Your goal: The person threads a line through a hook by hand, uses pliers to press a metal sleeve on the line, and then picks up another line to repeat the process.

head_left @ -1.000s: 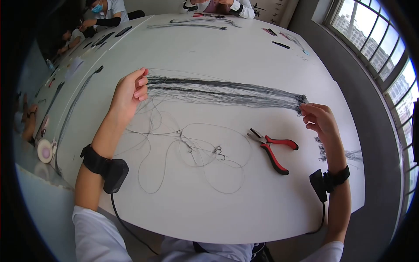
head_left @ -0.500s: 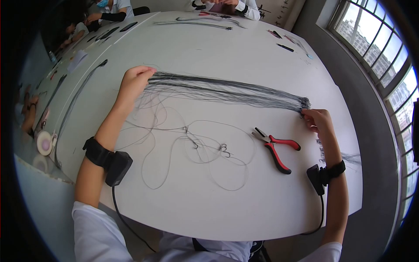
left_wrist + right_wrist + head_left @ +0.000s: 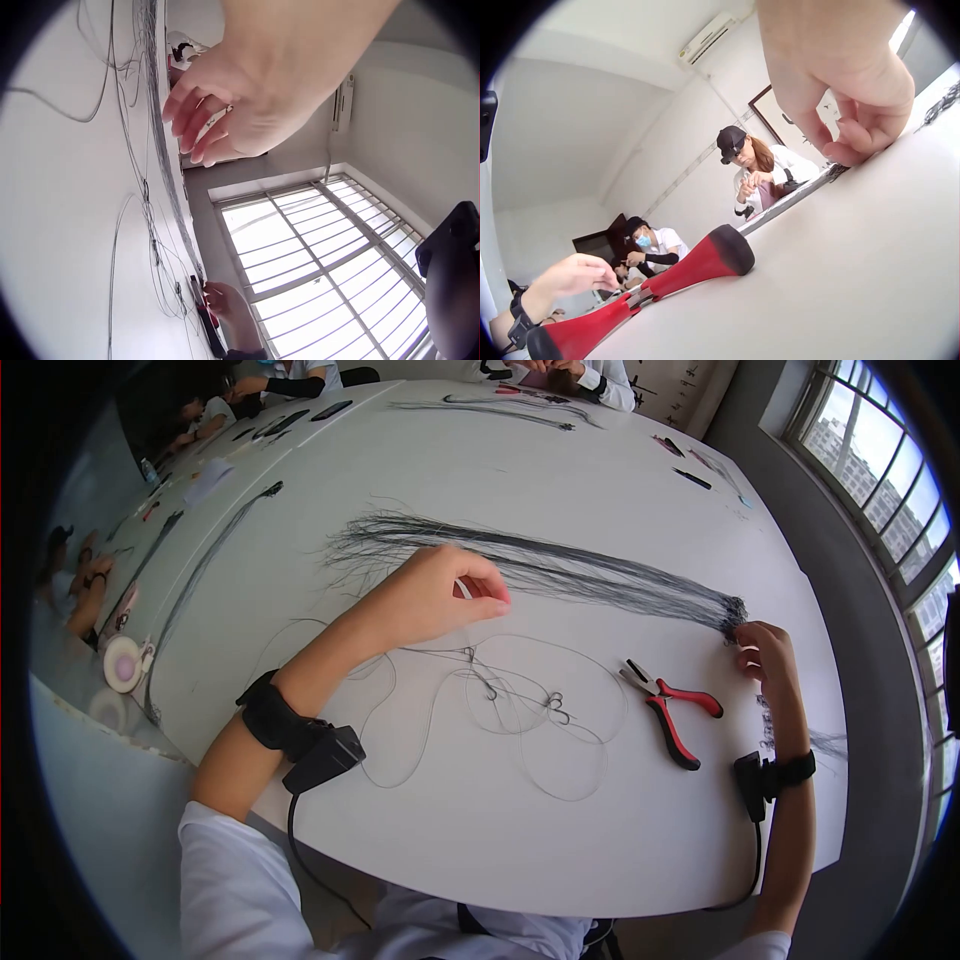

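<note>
A long bundle of thin dark lines (image 3: 590,560) lies across the table, its left end fanned out and its right end gathered in a dark, knobbly cluster (image 3: 735,615). At that cluster my right hand (image 3: 768,648) pinches the end with curled fingers; in the right wrist view the fingertips are down at the tabletop. My left hand (image 3: 440,592) hovers over the near side of the bundle, fingers loosely bent, with nothing in them. Below it lies a loose, looped line with small hooks (image 3: 555,702). Red-handled pliers (image 3: 678,730) rest with handles spread, left of my right forearm.
Another dark cluster with lines (image 3: 768,722) lies partly behind my right forearm. More line bundles (image 3: 225,535) lie at the left and far side. A white spool (image 3: 123,663) sits at the left edge. Other people work around the table (image 3: 480,830).
My left hand has let go of the bundle's left end and moved right and nearer to me, leaving that end fanned out. My right hand stays at the clustered end.
</note>
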A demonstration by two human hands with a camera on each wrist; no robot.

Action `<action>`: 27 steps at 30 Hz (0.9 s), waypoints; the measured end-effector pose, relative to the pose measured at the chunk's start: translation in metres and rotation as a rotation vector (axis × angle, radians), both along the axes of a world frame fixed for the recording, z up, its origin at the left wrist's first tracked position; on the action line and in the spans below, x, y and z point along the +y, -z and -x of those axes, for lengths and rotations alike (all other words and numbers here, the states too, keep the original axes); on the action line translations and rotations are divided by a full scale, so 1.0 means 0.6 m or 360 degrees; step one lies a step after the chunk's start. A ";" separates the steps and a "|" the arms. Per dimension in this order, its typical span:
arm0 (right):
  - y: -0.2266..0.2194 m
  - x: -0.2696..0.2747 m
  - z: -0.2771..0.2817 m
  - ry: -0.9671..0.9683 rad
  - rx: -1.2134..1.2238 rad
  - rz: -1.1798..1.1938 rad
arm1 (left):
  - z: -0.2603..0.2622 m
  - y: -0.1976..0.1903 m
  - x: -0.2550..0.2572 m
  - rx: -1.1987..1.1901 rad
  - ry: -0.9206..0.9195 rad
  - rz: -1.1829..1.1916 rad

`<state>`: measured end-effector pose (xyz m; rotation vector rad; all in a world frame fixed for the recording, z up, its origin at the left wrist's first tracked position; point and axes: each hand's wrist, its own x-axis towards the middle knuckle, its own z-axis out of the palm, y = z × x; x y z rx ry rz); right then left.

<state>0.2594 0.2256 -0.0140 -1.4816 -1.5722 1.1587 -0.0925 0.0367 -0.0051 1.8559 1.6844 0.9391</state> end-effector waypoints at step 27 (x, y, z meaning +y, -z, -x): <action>-0.016 -0.089 0.048 -0.0469 -0.0001 -0.0598 | -0.040 -0.032 -0.043 0.0451 -0.0081 0.0237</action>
